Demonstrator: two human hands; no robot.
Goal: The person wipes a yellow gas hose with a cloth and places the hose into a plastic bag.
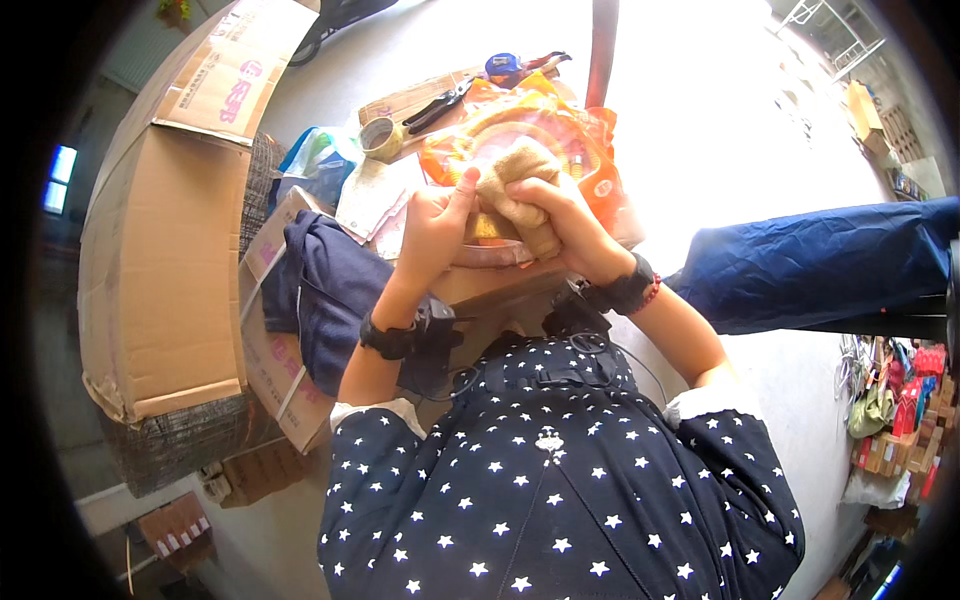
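My right hand (570,221) grips a bunched tan cloth (521,176), with its thumb pressed into the folds. My left hand (436,229) is curled beside the cloth, thumb raised close to its edge. Whether those curled fingers hold anything is hidden. Behind and below both hands lies an orange plastic bag (604,187) with a coil of yellow ribbed hose (517,112) showing in it. A small yellow piece (491,226) shows between the hands, partly covered by the cloth.
Beyond the bag lie a tape roll (381,139), black-handled pliers-like tool (439,105) and blue tape measure (502,66). Papers (373,196) and dark blue fabric (345,292) sit to the left, near a large cardboard box (180,277). Blue fabric (817,266) extends at right.
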